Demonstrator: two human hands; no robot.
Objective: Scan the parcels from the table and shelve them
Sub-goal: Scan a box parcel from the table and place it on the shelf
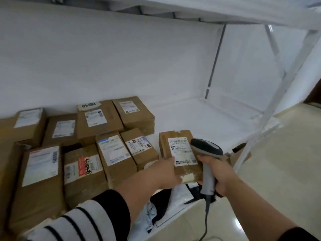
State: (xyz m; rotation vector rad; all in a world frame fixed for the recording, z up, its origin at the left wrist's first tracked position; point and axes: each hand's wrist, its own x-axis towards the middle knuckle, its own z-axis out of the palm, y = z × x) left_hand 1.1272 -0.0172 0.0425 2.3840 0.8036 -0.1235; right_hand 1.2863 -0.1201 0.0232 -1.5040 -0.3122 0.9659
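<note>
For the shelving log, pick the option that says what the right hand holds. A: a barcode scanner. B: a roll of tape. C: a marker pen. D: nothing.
A: the right hand is wrapped round the grip of the grey barcode scanner, its head over the label of the cardboard parcel that the left hand holds by its near-left edge on the white shelf.

Nine brown cardboard parcels: eight packed together at the left of the frame (111, 150), one apart at lower centre (178, 153). One handheld scanner (206, 153). Two hands. One striped sleeve (83, 221).
</note>
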